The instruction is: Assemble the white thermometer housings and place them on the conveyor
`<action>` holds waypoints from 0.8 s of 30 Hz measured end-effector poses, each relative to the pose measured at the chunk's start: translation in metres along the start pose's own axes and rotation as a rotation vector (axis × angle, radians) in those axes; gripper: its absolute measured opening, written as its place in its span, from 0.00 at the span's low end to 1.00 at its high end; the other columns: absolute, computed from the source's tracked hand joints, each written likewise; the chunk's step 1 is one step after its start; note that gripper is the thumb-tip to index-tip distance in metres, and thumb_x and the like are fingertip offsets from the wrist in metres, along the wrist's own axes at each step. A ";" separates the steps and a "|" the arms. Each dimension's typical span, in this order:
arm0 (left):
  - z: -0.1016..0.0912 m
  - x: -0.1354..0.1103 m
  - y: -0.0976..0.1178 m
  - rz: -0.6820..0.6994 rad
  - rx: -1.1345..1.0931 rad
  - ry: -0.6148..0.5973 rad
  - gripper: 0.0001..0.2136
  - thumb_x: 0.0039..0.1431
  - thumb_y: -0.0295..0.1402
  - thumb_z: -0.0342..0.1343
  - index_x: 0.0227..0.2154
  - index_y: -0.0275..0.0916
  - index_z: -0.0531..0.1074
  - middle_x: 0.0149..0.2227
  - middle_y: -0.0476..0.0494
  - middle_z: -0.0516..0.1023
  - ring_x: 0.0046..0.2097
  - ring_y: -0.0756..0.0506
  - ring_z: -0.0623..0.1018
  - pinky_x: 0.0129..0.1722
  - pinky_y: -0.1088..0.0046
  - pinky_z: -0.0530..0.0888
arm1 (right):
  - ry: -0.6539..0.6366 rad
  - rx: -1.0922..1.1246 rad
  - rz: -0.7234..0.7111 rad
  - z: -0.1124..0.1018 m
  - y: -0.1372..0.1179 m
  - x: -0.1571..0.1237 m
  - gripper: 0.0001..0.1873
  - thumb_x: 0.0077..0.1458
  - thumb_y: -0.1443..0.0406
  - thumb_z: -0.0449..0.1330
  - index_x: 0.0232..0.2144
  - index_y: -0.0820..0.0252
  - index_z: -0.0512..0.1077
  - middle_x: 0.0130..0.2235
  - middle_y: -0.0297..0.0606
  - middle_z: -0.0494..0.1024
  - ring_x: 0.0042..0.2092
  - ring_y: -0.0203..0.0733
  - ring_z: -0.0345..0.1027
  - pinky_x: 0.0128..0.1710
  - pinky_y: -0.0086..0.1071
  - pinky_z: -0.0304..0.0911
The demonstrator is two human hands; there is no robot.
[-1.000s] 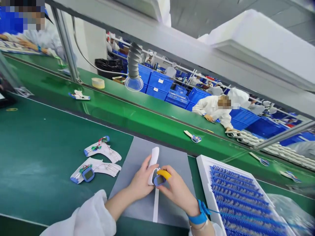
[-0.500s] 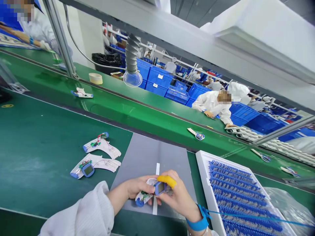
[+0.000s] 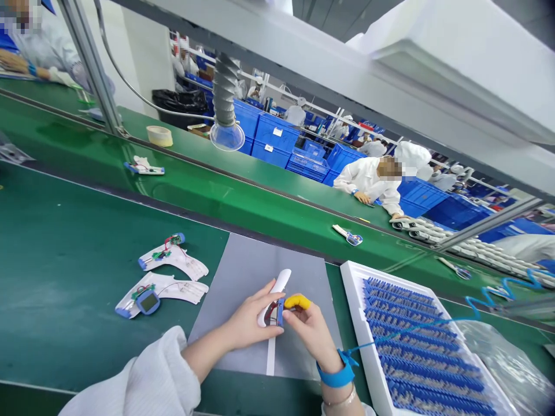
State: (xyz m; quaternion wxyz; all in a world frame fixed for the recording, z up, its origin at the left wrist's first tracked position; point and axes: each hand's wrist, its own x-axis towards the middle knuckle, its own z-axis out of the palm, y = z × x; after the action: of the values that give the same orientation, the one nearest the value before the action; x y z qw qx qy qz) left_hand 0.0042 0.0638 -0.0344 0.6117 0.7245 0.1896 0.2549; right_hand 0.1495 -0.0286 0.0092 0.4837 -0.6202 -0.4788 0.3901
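Note:
My left hand (image 3: 248, 321) is closed around a white gun-shaped device shell (image 3: 281, 281), its handle pointing up and away. A blue-framed display (image 3: 280, 312) stands edge-on at the shell's open side, with dark wires behind it. My right hand (image 3: 311, 330), a yellow cover on one finger and a blue strap on the wrist, pinches the display's edge between thumb and finger. Both hands are over a grey mat (image 3: 217, 323) with a white strip (image 3: 271, 355). Left of the mat lie two similar shells, one with its display (image 3: 148, 301) facing up, another with exposed wiring (image 3: 173, 257).
A white foam tray (image 3: 353, 294) of blue-framed parts stands to the right, beside a clear plastic bag (image 3: 498, 352). Beyond runs a green conveyor (image 3: 260, 202) carrying several shells. A tape roll (image 3: 159, 136) and a ducted nozzle (image 3: 227, 136) are farther back. Co-workers sit across the line.
The shell has been turned: its handle now points up and the display shows edge-on instead of facing me. My right hand has shifted its hold to the display's edge. The view has shifted slightly.

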 end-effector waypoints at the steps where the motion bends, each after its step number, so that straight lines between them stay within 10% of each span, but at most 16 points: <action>1: 0.000 0.000 -0.001 0.005 0.012 -0.024 0.28 0.43 0.34 0.62 0.50 0.48 0.66 0.61 0.40 0.55 0.59 0.36 0.59 0.58 0.57 0.56 | -0.012 0.016 0.013 -0.001 0.000 0.000 0.07 0.51 0.61 0.59 0.30 0.60 0.69 0.31 0.35 0.70 0.35 0.38 0.65 0.37 0.31 0.63; 18: 0.004 0.001 -0.013 0.055 0.572 -0.009 0.24 0.47 0.36 0.57 0.51 0.47 0.64 0.64 0.38 0.43 0.52 0.33 0.69 0.47 0.53 0.68 | 0.111 -0.613 0.034 0.000 0.000 0.000 0.06 0.48 0.69 0.53 0.22 0.61 0.68 0.26 0.34 0.68 0.27 0.36 0.61 0.29 0.30 0.57; 24: 0.001 0.004 -0.008 -0.023 0.111 -0.029 0.28 0.47 0.34 0.58 0.53 0.43 0.60 0.61 0.38 0.54 0.60 0.39 0.58 0.57 0.58 0.59 | 0.017 0.207 0.206 -0.011 0.018 0.007 0.08 0.50 0.61 0.55 0.27 0.61 0.68 0.28 0.35 0.70 0.30 0.36 0.64 0.29 0.28 0.59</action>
State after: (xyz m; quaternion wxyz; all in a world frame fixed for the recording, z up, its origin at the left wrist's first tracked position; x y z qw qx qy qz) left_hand 0.0087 0.0665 -0.0416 0.5762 0.7586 0.2028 0.2266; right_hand 0.1652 -0.0258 -0.0062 0.5063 -0.6162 -0.3658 0.4797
